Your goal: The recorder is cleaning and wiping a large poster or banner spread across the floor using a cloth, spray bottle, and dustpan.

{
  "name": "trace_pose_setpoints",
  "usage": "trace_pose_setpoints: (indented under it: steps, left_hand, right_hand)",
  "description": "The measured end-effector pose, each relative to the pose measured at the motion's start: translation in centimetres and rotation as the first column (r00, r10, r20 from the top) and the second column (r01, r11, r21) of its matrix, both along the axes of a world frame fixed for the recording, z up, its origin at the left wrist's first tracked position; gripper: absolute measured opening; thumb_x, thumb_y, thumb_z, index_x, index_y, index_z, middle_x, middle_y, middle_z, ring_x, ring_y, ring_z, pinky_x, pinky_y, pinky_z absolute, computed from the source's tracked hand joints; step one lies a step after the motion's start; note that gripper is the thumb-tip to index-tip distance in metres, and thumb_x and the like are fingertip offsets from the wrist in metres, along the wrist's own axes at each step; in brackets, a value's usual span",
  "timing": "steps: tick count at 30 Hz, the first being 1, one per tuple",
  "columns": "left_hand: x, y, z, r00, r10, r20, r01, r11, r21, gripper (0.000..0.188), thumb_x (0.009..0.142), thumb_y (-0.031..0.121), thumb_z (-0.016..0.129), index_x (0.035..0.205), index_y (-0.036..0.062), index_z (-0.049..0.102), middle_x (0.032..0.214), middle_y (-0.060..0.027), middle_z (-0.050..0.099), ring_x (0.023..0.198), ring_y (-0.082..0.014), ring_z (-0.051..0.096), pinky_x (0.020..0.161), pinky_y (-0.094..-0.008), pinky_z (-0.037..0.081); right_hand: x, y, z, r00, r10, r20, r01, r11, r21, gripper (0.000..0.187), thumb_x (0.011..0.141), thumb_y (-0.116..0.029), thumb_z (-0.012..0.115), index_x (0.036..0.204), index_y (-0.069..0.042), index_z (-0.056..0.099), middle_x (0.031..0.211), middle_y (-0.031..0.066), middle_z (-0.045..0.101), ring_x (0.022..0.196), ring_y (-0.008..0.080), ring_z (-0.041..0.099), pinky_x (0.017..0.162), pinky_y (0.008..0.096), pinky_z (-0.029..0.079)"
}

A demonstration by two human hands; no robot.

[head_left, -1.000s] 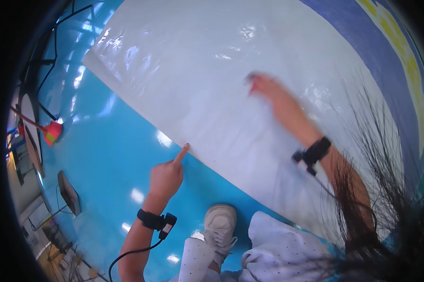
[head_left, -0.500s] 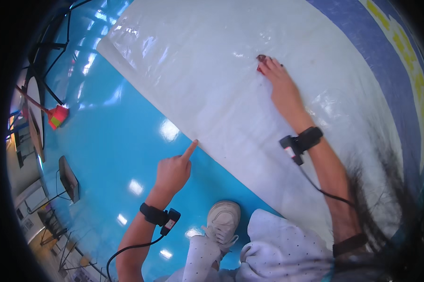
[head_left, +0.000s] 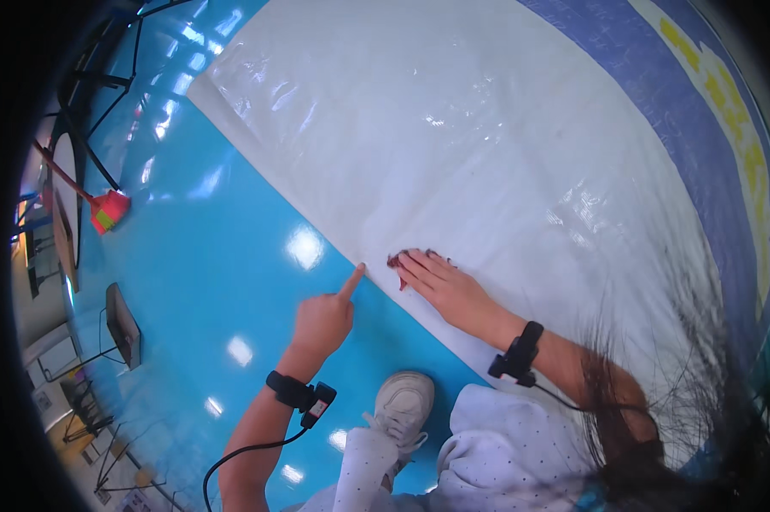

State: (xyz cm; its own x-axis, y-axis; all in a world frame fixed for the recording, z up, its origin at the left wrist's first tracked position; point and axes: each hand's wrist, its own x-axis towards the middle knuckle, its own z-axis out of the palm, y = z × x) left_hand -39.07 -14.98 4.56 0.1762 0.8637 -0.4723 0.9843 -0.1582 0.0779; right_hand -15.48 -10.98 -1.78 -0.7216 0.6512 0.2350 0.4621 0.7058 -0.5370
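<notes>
A large white plastic-looking sheet (head_left: 487, 154) lies over the blue floor, its straight edge running diagonally past both hands. My left hand (head_left: 325, 322) points with its index finger stretched to that edge, the fingertip at the border of the sheet. Its other fingers are curled, and nothing shows in them. On the sheet, just right of that fingertip, my right hand (head_left: 440, 286) presses on a crumpled dark red cloth (head_left: 402, 279). The fingers lie fairly flat over the cloth and hide most of it. Each wrist wears a black strap with a small cabled device.
The glossy blue floor (head_left: 223, 282) spreads left of the sheet. A curved purple band (head_left: 658, 94) with yellow patches lies at the right. My shoe (head_left: 402, 405) stands close to the sheet's edge. A red dustpan or broom head (head_left: 109, 212) and furniture are at the far left.
My right hand has come nearer and to the left with the red cloth, from the middle of the sheet to close by its edge. My left hand has barely moved.
</notes>
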Motion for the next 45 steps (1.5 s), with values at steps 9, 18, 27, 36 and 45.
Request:
trace_pose_setpoints:
  steps: [9, 18, 27, 36, 45]
  left_hand:
    - [-0.1, 0.2, 0.8, 0.990, 0.015, 0.141, -0.027, 0.996, 0.083, 0.061, 0.083, 0.011, 0.052, 0.141, 0.0133, 0.034, 0.060, -0.0120, 0.058, 0.053, -0.0304, 0.057, 0.049, -0.0417, 0.046]
    - [0.1, 1.4, 1.8, 0.975, 0.140, 0.172, -0.160, 0.981, 0.107, 0.055, 0.086, 0.014, 0.051, 0.139, 0.0129, 0.037, 0.063, -0.0111, 0.059, 0.052, -0.0309, 0.057, 0.047, -0.0424, 0.044]
    - [-4.3, 0.3, 3.2, 0.971, 0.228, 0.077, -0.239, 0.955, 0.176, 0.042, 0.086, 0.013, 0.053, 0.127, 0.0129, 0.049, 0.061, -0.0115, 0.060, 0.053, -0.0314, 0.058, 0.048, -0.0416, 0.045]
    - [-0.7, -1.7, 1.5, 0.964, 0.241, 0.114, -0.254, 0.959, 0.122, 0.040, 0.085, 0.015, 0.052, 0.124, 0.0120, 0.052, 0.070, -0.0101, 0.063, 0.059, -0.0296, 0.061, 0.052, -0.0410, 0.048]
    - [-2.3, -2.4, 2.4, 0.948, 0.306, 0.083, -0.316, 0.935, 0.159, 0.033, 0.087, 0.011, 0.053, 0.120, 0.0132, 0.056, 0.063, -0.0139, 0.060, 0.056, -0.0326, 0.058, 0.051, -0.0419, 0.046]
  right_hand:
    - [0.8, 11.7, -1.2, 0.934, -0.337, -0.115, 0.329, 0.941, -0.081, 0.036, 0.091, -0.008, 0.042, 0.125, -0.001, 0.050, 0.133, 0.0153, 0.049, 0.125, 0.0278, 0.043, 0.107, 0.0382, 0.032]
    - [0.9, 17.9, -0.4, 0.997, -0.009, -0.073, 0.011, 1.000, 0.026, 0.029, 0.089, -0.002, 0.043, 0.115, -0.003, 0.056, 0.136, 0.0109, 0.047, 0.127, 0.0263, 0.042, 0.105, 0.0325, 0.035]
    - [-4.2, 10.0, -0.8, 0.826, 0.562, 0.045, -0.563, 0.821, 0.092, 0.047, 0.084, -0.005, 0.043, 0.130, -0.009, 0.046, 0.143, 0.0041, 0.039, 0.133, 0.0215, 0.034, 0.110, 0.0351, 0.026]
    - [-2.0, 17.3, -0.2, 0.893, 0.445, -0.066, -0.449, 0.890, -0.084, 0.048, 0.083, 0.005, 0.043, 0.129, -0.007, 0.049, 0.138, 0.0060, 0.045, 0.128, 0.0248, 0.041, 0.101, 0.0342, 0.039]
    - [1.1, 6.1, -2.2, 0.697, 0.717, -0.032, -0.717, 0.696, -0.032, 0.044, 0.089, -0.009, 0.040, 0.133, -0.010, 0.042, 0.144, 0.0022, 0.038, 0.133, 0.0207, 0.036, 0.111, 0.0384, 0.028]
